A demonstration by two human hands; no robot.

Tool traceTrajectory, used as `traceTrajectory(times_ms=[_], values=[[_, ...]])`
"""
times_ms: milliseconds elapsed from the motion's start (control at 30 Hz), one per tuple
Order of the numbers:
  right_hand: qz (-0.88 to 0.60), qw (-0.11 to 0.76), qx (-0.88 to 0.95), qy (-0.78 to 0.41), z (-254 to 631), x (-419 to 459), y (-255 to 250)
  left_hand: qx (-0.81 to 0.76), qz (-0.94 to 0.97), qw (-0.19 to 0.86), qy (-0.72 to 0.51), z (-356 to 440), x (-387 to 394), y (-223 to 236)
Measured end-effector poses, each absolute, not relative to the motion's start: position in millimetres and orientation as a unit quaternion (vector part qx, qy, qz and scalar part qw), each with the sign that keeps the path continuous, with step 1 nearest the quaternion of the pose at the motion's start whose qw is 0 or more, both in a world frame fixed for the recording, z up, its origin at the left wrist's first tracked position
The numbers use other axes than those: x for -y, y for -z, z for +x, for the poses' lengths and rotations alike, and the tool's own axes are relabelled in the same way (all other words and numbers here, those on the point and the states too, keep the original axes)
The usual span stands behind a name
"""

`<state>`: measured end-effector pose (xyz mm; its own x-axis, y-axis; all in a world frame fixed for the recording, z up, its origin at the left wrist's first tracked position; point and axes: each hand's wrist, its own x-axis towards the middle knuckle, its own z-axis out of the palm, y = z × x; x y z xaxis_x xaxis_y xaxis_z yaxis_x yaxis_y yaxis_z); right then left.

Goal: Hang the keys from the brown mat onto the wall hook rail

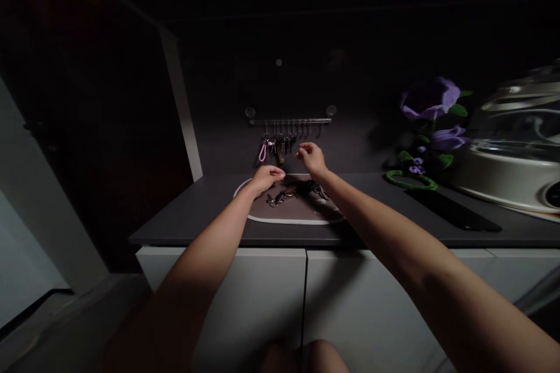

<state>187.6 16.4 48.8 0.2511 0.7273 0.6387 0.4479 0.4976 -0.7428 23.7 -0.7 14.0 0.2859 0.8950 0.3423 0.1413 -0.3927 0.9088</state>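
A metal rail [291,122] with a row of hooks is fixed to the dark wall, and several keys [283,142] hang from its left and middle hooks, one set with a pink loop [262,152]. My right hand [312,159] is raised just right of the hanging keys, its fingers closed in a pinch. Lower and to the left, my left hand [265,178] hovers over the white-rimmed mat [297,221] with thumb and fingers together. Whatever either hand pinches is too small and dark to name. Loose key bunches [282,195] lie on the mat below my hands.
The dark countertop [184,218] runs above white cabinet doors [262,303]. To the right are purple fabric flowers [431,102] on a green ring base, a flat black object [455,210] and a cream appliance [511,169] with a clear cover. A doorway stands at left.
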Motion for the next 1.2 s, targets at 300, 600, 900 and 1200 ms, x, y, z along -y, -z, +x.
traceTrajectory(times_ms=[300, 600, 900, 1200], values=[[-0.505, 0.516, 0.692, -0.022, 192, 41, -10, -0.37, 0.806, 0.352, -0.3, 11, -1, -12], [-0.525, 0.426, 0.735, 0.063, 200, 37, -5, -0.384, 0.82, 0.38, -0.189, 4, 6, -20], [-0.527, 0.394, 0.748, 0.086, 196, 35, -3, -0.417, 0.808, 0.348, -0.227, 3, 5, -21], [-0.52, 0.39, 0.753, 0.096, 195, 31, 0, -0.389, 0.695, 0.458, -0.395, 4, 7, -26]])
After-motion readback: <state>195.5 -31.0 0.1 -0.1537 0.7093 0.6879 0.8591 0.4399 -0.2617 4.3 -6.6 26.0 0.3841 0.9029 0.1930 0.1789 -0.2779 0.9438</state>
